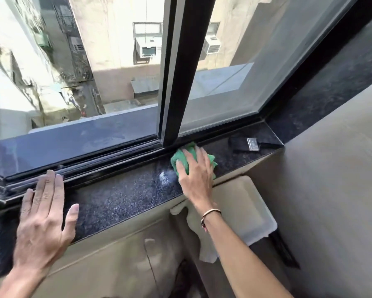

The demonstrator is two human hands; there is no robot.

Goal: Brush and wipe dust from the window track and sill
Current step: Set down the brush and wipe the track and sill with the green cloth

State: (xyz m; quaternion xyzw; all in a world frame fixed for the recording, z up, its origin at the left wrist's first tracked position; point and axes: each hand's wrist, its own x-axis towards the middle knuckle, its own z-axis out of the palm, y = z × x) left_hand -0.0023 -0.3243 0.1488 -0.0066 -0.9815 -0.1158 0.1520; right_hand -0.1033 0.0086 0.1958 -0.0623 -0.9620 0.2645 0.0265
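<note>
Granite sill (124,196): left hand (43,214) flat, right hand (194,175) pressing green cloth (191,157).

Green cloth (192,157) bunched on speckled dark sill (124,195) beside track (107,163); brush (248,144) flat, far right.

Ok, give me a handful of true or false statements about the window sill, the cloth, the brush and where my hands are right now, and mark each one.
1. The right hand presses a green cloth onto the dark stone sill. True.
2. The left hand is holding the brush. False: it lies flat and empty on the sill, fingers spread, fingertips near the window track.
3. The brush lies on the sill near the right corner, with no hand on it. True.
4. The cloth is red. False: it is green.
5. A pale dusty smear shows on the sill just left of the cloth. True.
6. The right wrist is bare. False: it wears a thin bracelet.
</note>
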